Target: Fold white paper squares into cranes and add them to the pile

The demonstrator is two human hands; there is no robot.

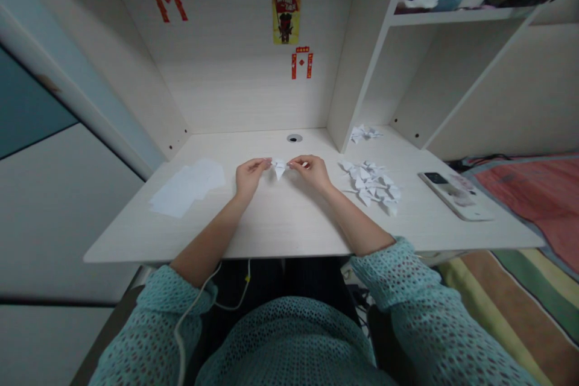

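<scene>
Between my two hands, a small folded white paper figure (pixel 279 169) is held just above the desk, its point facing down toward me. My left hand (pixel 251 177) pinches its left end between thumb and finger. On the other side, my right hand (pixel 312 171) pinches the right end the same way. A pile of similar folded paper figures (pixel 371 186) lies on the desk to the right of my right hand. Flat white paper sheets (pixel 187 187) are spread to the left of my left hand.
The white desk (pixel 271 229) has a round cable hole (pixel 294 139) near its back panel. A few more folded papers (pixel 365 133) lie behind the upright divider (pixel 371 66). A phone (pixel 455 196) rests at the right. A white cable (pixel 194 301) hangs over my left sleeve.
</scene>
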